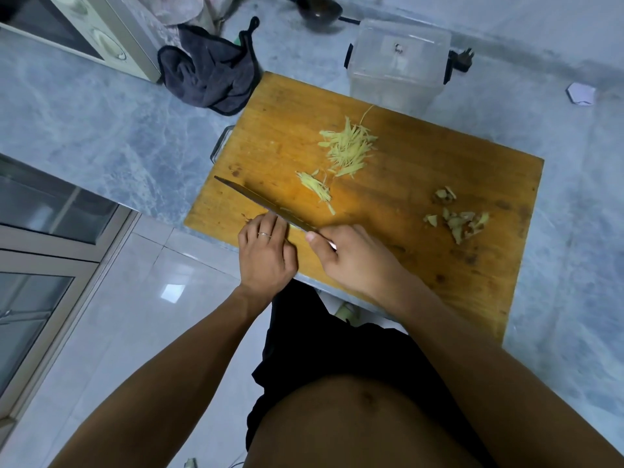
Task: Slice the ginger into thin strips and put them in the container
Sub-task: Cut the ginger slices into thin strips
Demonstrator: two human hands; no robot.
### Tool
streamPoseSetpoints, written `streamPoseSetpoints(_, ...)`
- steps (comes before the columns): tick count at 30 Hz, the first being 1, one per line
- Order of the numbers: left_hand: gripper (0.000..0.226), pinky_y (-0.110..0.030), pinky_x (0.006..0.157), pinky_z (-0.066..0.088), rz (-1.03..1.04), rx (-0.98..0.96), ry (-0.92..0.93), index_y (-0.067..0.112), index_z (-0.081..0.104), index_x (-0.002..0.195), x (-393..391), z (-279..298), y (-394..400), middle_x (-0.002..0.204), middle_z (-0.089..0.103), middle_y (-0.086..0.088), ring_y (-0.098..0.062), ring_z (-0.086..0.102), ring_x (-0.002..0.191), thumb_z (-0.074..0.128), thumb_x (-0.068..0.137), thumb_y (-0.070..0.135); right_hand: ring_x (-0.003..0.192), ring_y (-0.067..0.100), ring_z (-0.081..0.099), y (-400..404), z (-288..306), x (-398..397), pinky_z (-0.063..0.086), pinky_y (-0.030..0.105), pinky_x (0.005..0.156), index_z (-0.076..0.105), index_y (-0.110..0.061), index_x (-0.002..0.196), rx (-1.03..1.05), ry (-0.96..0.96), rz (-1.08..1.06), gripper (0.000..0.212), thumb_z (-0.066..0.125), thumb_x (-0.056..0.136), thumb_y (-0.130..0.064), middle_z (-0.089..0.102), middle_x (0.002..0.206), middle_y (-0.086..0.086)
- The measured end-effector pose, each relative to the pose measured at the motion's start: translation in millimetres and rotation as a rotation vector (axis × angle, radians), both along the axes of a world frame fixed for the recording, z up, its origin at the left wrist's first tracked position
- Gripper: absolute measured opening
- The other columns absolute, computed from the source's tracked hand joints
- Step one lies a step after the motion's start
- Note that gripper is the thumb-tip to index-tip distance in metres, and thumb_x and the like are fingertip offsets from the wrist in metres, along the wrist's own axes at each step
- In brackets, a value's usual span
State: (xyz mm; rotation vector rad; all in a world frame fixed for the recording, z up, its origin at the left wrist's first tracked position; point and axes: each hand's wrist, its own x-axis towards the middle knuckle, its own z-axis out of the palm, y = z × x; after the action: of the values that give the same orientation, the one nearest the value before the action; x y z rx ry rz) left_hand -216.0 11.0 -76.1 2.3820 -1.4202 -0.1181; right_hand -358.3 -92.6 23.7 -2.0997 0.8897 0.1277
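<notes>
A wooden cutting board (422, 184) lies on the counter. Its middle carries a large pile of thin ginger strips (347, 146), with a smaller bunch of strips (315, 187) just below it. Ginger peel scraps (459, 217) lie toward the board's right side. My right hand (351, 255) grips the handle of a knife (263, 202), whose blade points left across the board's near-left corner. My left hand (266, 255) has its fingers curled down against the blade's near side; whatever sits beneath the fingers is hidden. A clear plastic container (398, 62) stands beyond the board's far edge.
A dark cloth (209, 76) is bunched on the grey marble counter (101, 130) left of the board. A white appliance (84, 32) stands at the far left. A dark ladle (319, 11) and a plug (461, 59) lie near the container. Tiled floor lies below.
</notes>
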Motion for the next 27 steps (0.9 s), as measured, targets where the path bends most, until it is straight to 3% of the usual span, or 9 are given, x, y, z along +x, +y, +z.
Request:
streamPoseSetpoints(10, 0.042, -0.043, 0.092, 0.045, -0.014, -0.099, 0.109, 0.004, 0.067, 0.117, -1.4, 6.5, 2.5, 0.122, 0.064, -0.013, -0.033, 0.057, 0.112, 0.046, 0.083, 0.016, 0.058, 0.029, 0.046, -15.5, -1.4, 0.7, 0.032, 0.037, 0.052, 0.042, -0.010, 0.068, 0.021, -0.050, -0.006, 0.053, 0.040, 0.102, -0.050, 0.041, 0.060, 0.007)
streamPoseSetpoints(13, 0.038, -0.036, 0.093, 0.048, 0.020, -0.204, 0.180, 0.004, 0.074, 0.111, 0.8, 8.1, 3.7, 0.120, 0.069, -0.011, -0.028, 0.061, 0.110, 0.048, 0.084, 0.013, 0.054, 0.018, 0.034, -22.9, 1.1, -6.8, 0.025, 0.032, 0.055, 0.032, -0.017, 0.062, 0.100, -0.062, -0.029, 0.052, 0.041, 0.103, -0.049, 0.031, 0.059, 0.000)
streamPoseSetpoints(19, 0.026, -0.019, 0.093, 0.043, 0.171, -0.275, 0.349, 0.012, 0.078, 0.100, 10.2, 23.6, -6.4, 0.107, 0.074, -0.003, -0.018, 0.063, 0.102, 0.057, 0.086, 0.008, 0.052, 0.012, 0.032, -29.9, 2.4, -13.1, 0.022, 0.029, 0.055, 0.034, -0.017, 0.064, 0.123, -0.080, -0.018, 0.051, 0.039, 0.104, -0.048, 0.033, 0.059, -0.003)
streamPoseSetpoints(24, 0.024, -0.028, 0.091, 0.049, 0.246, -0.250, 0.396, 0.014, 0.078, 0.101, 17.0, 26.7, -14.1, 0.102, 0.072, -0.001, -0.018, 0.063, 0.099, 0.061, 0.086, 0.006, 0.054, 0.017, 0.033, -30.8, 3.3, -10.5, 0.024, 0.032, 0.056, 0.035, -0.015, 0.064, 0.103, -0.055, -0.003, 0.052, 0.040, 0.103, -0.048, 0.034, 0.062, 0.002)
streamPoseSetpoints(27, 0.023, -0.024, 0.089, 0.047, 0.254, -0.255, 0.383, 0.012, 0.077, 0.102, 14.4, 24.2, -14.8, 0.102, 0.072, -0.002, -0.019, 0.063, 0.099, 0.063, 0.085, 0.005, 0.055, 0.021, 0.037, -27.1, 3.1, -2.9, 0.025, 0.033, 0.055, 0.039, -0.013, 0.067, 0.067, -0.042, 0.035, 0.053, 0.039, 0.103, -0.051, 0.036, 0.063, 0.005)
